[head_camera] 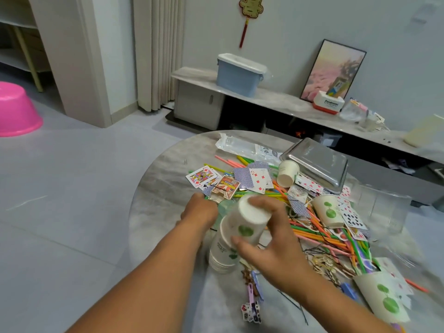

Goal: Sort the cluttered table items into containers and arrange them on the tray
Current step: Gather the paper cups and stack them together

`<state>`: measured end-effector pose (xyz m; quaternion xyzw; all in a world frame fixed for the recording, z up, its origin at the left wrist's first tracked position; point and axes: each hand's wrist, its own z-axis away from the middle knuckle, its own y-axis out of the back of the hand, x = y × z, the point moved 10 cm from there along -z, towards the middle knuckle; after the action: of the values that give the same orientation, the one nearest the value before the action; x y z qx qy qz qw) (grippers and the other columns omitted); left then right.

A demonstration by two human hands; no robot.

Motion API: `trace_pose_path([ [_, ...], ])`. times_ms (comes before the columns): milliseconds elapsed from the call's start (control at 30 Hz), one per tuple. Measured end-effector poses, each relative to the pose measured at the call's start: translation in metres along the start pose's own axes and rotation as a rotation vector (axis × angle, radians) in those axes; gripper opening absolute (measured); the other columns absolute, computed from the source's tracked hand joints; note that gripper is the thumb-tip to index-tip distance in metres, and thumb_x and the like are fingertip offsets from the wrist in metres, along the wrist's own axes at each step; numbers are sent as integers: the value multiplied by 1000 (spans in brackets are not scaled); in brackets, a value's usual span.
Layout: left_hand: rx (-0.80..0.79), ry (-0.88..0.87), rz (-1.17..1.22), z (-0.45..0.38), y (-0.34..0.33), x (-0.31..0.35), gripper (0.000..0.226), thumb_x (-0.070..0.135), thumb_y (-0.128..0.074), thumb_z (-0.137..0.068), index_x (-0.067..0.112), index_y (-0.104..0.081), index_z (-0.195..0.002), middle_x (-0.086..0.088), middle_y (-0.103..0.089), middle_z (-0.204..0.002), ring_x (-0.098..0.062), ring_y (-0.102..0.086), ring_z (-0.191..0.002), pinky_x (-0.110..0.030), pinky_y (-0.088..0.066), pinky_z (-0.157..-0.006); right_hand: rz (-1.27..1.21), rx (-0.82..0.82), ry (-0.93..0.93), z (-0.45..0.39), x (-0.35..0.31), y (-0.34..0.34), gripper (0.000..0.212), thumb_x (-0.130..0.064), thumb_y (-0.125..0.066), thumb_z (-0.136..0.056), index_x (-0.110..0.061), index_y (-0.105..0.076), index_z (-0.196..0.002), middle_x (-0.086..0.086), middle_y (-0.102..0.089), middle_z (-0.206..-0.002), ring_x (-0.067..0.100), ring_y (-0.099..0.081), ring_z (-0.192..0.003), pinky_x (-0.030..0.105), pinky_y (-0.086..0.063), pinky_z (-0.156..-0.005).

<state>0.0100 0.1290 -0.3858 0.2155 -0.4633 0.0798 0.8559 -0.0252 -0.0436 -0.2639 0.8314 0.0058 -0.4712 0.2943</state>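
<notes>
My right hand [269, 236] grips the top paper cup [249, 219] of the stack [223, 248], lifting it free for sorting; my left hand [200, 210], grip hidden, seems to steady it. The steel tray [317, 164] sits far right.

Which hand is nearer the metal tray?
Right. The right hand grips a paper cup, just below-left of the metal tray; the left hand sits farther left, beyond the cup.
</notes>
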Motion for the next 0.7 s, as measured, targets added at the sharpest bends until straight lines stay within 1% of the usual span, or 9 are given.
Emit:
trace_pose_path([
  [67, 9, -23, 1, -2, 0, 1, 48, 14, -46, -82, 20, -60, -128, -10, -61, -132, -35, -53, -121, -46, -44, -108, 70, -65, 2, 3, 8, -8, 62, -15, -85, -77, -27, -49, -125, -17, -53, -127, 14, -56, -123, 26, -43, -103],
  [200, 36, -46, 14, -8, -1, 4, 40, 13, -46, -85, 22, -63, -120, -8, -63, -129, -35, -56, -119, -46, -45, -106, 70, -161, -25, 0, 27, -11, 37, -43, -73, -86, -29, -56, -115, -14, -55, -134, 12, -52, -129, 22, -39, -103],
  [267, 44, -57, 21, -11, -1, 6, 35, 19, -44, -77, 14, -63, -105, -16, -66, -118, -41, -58, -114, -51, -46, -102, 50, -8, -46, -22, 42, 11, 27, -50, -59, -93, -31, -60, -113, -15, -60, -129, 11, -56, -125, 28, -44, -100],
  [333, 49, -56, 21, -15, -2, 7, 45, 22, -42, -73, 13, -62, -113, -16, -65, -121, -42, -58, -116, -56, -44, -106, 91, 194, -175, -59, 79, 49, 24, -47, -58, -96, -37, -59, -118, -14, -60, -127, 9, -58, -119, 35, -50, -96],
  [400, 64, -44, -2, -18, -4, 6, 44, 20, -45, -86, 22, -58, -128, -7, -62, -131, -35, -56, -120, -51, -42, -108, 290, 235, -345, -101, 126, 80, 45, -31, -67, -95, -31, -52, -138, -1, -47, -145, 21, -53, -128, 46, -49, -104],
  [467, 83, -38, -29, -23, -6, 3, 45, 21, -46, -92, 26, -52, -136, -5, -58, -136, -31, -53, -124, -48, -40, -110, 498, 167, -473, -135, 170, 105, 73, -18, -73, -89, -24, -38, -153, 8, -30, -158, 31, -38, -142, 52, -39, -115],
  [533, 91, -44, -45, -30, -8, 0, 43, 24, -46, -94, 28, -51, -137, -4, -58, -137, -31, -53, -125, -48, -40, -110, 678, 53, -553, -160, 206, 121, 93, -20, -78, -81, -27, -27, -158, 11, -19, -164, 37, -25, -148, 56, -32, -118],
  [633, 98, -46, -60, -41, -8, -4, 39, 29, -46, -97, 30, -52, -135, -2, -59, -136, -29, -54, -123, -47, -41, -109, 927, -179, -628, -183, 247, 136, 112, -32, -86, -72, -32, -17, -161, 16, -18, -164, 40, -20, -150, 61, -29, -117],
  [700, 112, -54, -68, -47, -4, -5, 36, 31, -45, -98, 31, -52, -133, 0, -60, -133, -28, -56, -120, -47, -42, -108, 910, -273, -684, -190, 268, 142, 114, -31, -88, -69, -32, -19, -160, 17, -29, -160, 41, -29, -145, 58, -32, -116],
])
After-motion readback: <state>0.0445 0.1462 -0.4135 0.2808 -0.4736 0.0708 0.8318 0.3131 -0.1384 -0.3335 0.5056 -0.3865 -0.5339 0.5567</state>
